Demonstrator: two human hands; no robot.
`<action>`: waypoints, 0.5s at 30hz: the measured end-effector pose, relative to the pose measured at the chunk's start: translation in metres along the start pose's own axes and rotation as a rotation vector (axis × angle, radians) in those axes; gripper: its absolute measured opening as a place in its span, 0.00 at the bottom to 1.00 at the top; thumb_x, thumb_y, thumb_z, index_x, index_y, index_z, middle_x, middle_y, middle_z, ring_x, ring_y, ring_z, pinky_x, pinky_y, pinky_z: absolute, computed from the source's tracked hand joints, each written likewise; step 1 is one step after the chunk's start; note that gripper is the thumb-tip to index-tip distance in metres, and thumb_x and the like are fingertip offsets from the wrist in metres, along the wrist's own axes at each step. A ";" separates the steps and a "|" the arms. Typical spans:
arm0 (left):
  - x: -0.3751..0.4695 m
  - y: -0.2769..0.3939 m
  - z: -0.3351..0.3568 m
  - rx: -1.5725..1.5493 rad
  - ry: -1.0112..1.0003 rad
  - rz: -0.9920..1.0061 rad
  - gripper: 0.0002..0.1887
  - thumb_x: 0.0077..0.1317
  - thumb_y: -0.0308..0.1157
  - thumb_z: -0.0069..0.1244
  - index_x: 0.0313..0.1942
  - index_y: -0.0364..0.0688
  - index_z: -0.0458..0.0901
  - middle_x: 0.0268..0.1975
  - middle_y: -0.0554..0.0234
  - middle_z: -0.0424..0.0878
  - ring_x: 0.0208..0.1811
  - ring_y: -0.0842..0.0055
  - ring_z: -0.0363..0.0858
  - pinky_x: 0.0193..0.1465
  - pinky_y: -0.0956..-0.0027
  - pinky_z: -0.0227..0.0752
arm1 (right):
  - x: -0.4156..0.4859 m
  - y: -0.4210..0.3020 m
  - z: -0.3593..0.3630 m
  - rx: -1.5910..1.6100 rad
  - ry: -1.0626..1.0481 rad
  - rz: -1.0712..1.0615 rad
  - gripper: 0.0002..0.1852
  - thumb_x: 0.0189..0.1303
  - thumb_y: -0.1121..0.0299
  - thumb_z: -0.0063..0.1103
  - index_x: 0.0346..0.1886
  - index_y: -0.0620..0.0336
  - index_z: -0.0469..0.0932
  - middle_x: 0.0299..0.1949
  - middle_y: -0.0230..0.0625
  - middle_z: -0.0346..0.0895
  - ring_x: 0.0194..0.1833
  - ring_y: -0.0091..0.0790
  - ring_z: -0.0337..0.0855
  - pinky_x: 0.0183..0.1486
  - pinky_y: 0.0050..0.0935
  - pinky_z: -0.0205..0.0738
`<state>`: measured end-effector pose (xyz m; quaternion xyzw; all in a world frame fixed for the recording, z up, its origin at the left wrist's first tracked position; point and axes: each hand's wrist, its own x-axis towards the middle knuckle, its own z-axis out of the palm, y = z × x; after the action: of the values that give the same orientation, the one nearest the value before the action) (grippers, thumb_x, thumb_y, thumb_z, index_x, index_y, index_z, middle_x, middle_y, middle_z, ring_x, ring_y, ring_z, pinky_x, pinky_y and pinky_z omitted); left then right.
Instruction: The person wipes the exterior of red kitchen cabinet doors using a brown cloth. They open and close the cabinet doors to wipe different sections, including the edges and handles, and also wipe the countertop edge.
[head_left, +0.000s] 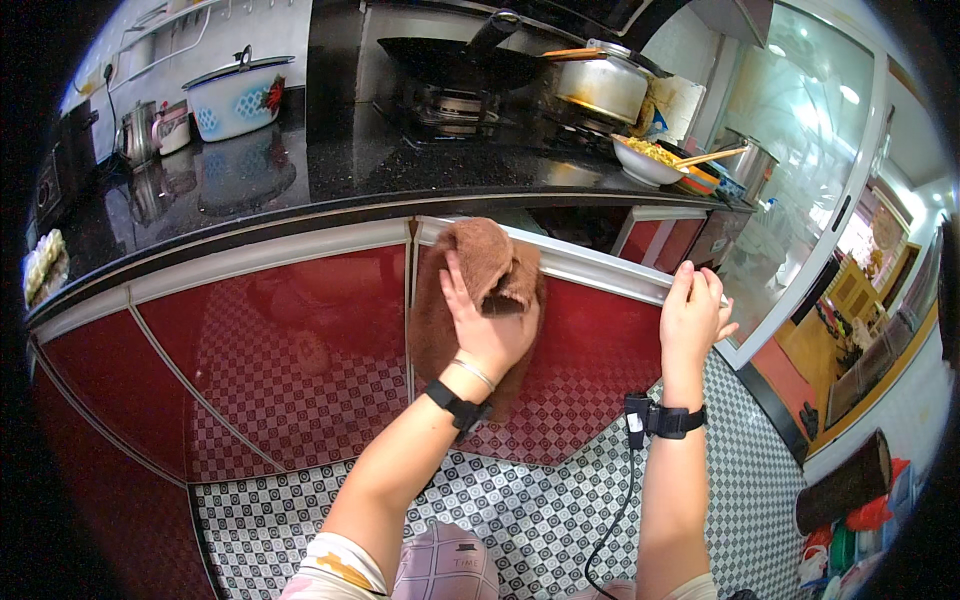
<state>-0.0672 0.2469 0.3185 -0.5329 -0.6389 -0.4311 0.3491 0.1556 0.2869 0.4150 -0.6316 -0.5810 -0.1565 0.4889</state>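
A folded brown towel (480, 255) hangs bunched against the red cabinet door (600, 337), over its silver top rail. My left hand (491, 326) holds this towel, fingers spread along its left side and thumb on the right. At the far top corner of the same door, my right hand (691, 300) is curled round the edge. The door stands swung out from the cabinet, and a dark interior (581, 226) shows behind it. Each wrist wears a black strap.
Above runs a black countertop (360, 169) with an enamel pot (238, 97), a wok (457, 64) and a metal pot (602, 86) on the stove. A bowl of food with chopsticks (649, 161) sits near the counter's edge. A cable (626, 495) hangs by my right forearm.
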 end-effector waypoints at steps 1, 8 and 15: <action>-0.006 -0.001 0.007 0.007 -0.022 0.012 0.33 0.59 0.48 0.58 0.64 0.44 0.79 0.76 0.28 0.53 0.78 0.33 0.43 0.76 0.31 0.43 | -0.003 -0.005 0.006 -0.021 0.031 -0.004 0.24 0.76 0.45 0.44 0.46 0.53 0.85 0.68 0.37 0.73 0.74 0.67 0.56 0.72 0.79 0.32; -0.017 -0.050 0.001 -0.066 0.088 0.113 0.41 0.60 0.48 0.59 0.72 0.44 0.66 0.74 0.39 0.63 0.75 0.44 0.60 0.76 0.33 0.47 | 0.005 0.018 0.001 0.005 0.180 -0.369 0.17 0.72 0.60 0.50 0.31 0.60 0.82 0.36 0.39 0.82 0.54 0.50 0.77 0.70 0.62 0.52; -0.045 -0.023 0.022 -0.188 0.067 -0.309 0.40 0.70 0.52 0.42 0.73 0.29 0.61 0.74 0.32 0.60 0.77 0.39 0.54 0.79 0.43 0.45 | 0.005 0.018 -0.006 0.137 0.271 -0.529 0.15 0.69 0.65 0.51 0.25 0.59 0.77 0.25 0.37 0.75 0.34 0.46 0.75 0.45 0.44 0.64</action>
<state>-0.0813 0.2492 0.2650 -0.4440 -0.6580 -0.5551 0.2486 0.1754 0.2882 0.4137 -0.3972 -0.6641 -0.3216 0.5456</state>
